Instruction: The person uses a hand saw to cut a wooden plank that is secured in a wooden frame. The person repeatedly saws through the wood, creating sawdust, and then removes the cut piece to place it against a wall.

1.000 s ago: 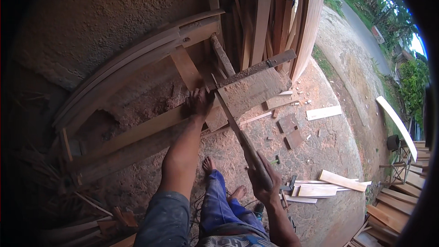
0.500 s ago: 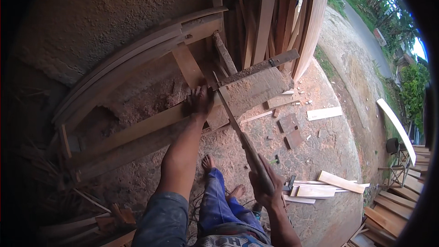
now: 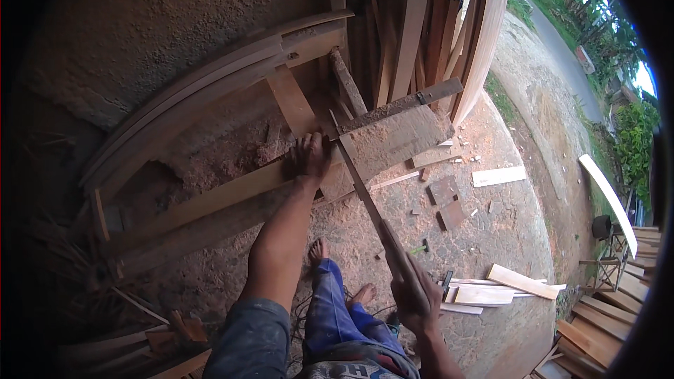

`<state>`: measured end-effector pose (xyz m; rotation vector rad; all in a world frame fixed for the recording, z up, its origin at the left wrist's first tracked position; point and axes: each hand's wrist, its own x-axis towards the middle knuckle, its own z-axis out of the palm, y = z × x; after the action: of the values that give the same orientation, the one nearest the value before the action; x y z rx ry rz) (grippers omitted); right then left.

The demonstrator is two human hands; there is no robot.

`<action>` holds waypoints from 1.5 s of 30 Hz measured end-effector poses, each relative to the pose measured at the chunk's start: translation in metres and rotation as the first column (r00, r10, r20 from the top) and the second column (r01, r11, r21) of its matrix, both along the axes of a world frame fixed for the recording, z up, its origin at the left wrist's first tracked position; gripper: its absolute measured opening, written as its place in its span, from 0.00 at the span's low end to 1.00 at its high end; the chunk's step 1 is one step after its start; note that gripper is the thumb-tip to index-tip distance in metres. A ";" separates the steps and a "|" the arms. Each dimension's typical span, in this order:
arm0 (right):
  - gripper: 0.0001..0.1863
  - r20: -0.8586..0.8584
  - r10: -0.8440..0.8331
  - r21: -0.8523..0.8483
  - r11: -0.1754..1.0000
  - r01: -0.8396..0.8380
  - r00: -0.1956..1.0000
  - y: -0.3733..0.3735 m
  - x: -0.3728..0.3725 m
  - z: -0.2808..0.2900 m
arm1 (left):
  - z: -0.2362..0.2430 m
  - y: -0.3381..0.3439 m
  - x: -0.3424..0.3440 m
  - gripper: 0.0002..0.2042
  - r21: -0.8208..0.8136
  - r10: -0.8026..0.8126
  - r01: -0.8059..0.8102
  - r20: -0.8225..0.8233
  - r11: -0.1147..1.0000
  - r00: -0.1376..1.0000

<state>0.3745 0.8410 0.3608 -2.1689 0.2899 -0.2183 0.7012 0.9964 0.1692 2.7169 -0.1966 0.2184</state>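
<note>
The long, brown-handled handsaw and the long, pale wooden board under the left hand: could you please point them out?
Long, brown-handled handsaw (image 3: 391, 241), head view: front part of its handle.
Long, pale wooden board (image 3: 217, 201), head view: visible middle of its face.

Rough wall (image 3: 175, 35), leafy plants (image 3: 635, 130), possibly a bucket (image 3: 602, 226)
</note>
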 end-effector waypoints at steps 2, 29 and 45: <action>0.24 -0.076 0.050 0.225 0.974 -0.032 0.996 0.012 0.099 -0.033 | -0.027 0.013 0.006 0.13 0.074 0.000 -0.010 0.129 0.997 0.992; 0.30 -0.155 0.109 -0.071 0.990 -0.121 0.982 -0.021 -0.046 -0.020 | -0.012 0.011 0.006 0.21 0.049 -0.017 0.019 -0.031 0.999 0.999; 0.29 -0.114 0.091 0.037 0.996 -0.087 0.989 -0.018 -0.035 -0.033 | -0.009 0.001 -0.004 0.18 0.061 -0.054 0.053 0.026 0.997 0.998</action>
<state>0.3392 0.8228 0.3277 -2.1613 0.2591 -0.0377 0.6973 0.9976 0.1599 2.7656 -0.2879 0.2384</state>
